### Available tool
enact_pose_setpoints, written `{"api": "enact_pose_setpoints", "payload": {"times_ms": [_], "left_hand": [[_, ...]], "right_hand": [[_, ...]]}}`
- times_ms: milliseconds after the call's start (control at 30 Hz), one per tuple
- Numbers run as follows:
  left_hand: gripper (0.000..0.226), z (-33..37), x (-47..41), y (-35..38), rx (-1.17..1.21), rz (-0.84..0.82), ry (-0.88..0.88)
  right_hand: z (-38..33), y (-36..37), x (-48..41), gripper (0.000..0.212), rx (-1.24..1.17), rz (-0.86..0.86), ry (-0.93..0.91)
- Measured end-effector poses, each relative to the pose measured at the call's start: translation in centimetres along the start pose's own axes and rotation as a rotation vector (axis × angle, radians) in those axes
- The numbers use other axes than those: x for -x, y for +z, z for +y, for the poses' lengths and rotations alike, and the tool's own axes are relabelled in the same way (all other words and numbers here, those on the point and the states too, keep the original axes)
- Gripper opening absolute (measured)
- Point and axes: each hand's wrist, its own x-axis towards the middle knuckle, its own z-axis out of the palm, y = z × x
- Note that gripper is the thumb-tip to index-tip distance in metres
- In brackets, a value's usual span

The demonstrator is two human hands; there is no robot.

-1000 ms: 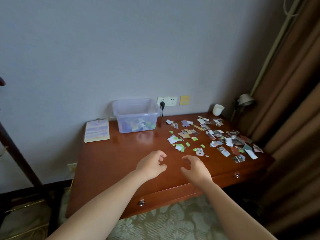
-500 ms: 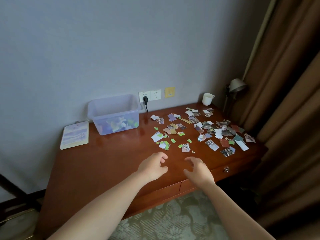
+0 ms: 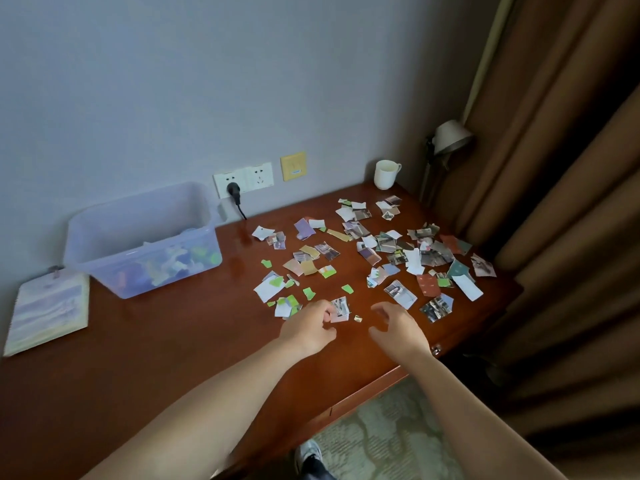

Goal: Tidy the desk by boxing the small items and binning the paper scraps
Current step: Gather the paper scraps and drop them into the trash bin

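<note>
Several torn paper scraps (image 3: 381, 251), some printed and some green, lie spread over the right half of the red-brown wooden desk (image 3: 173, 341). A clear plastic box (image 3: 104, 223) stands at the back left with small coloured items (image 3: 173, 265) in it. My left hand (image 3: 308, 329) hovers low at the near edge of the spread. Its loosely curled fingertips reach the nearest printed scrap (image 3: 341, 306), and I see no grip on it. My right hand (image 3: 396, 327) is beside it, fingers relaxed and curved, holding nothing. A tiny scrap (image 3: 357, 318) lies between the hands.
A notebook (image 3: 48, 310) lies at the desk's left edge. A white mug (image 3: 386, 174) stands in the back right corner beside a lamp (image 3: 450, 136). A black plug (image 3: 233, 187) sits in the wall socket. Brown curtains (image 3: 571, 168) hang close on the right.
My view has come closer to the desk and shifted right. Both hands moved forward over the desk, to the near edge of the scraps.
</note>
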Motion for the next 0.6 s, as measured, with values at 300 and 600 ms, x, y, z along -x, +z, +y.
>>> {"api": "enact_pose_setpoints", "payload": {"times_ms": [300,600], "left_hand": [[0.039,-1.2,-8.9,1.0,0.038,-0.044,-0.076],[0.037,-3.0,-12.4,2.6,0.138,-0.006,-0.31]], "right_hand": [[-0.1,-0.3,-8.9,0.044,0.064,-0.116,0.006],[0.7,1.1,-15.8,0.039,0.139,-0.243,-0.082]]}}
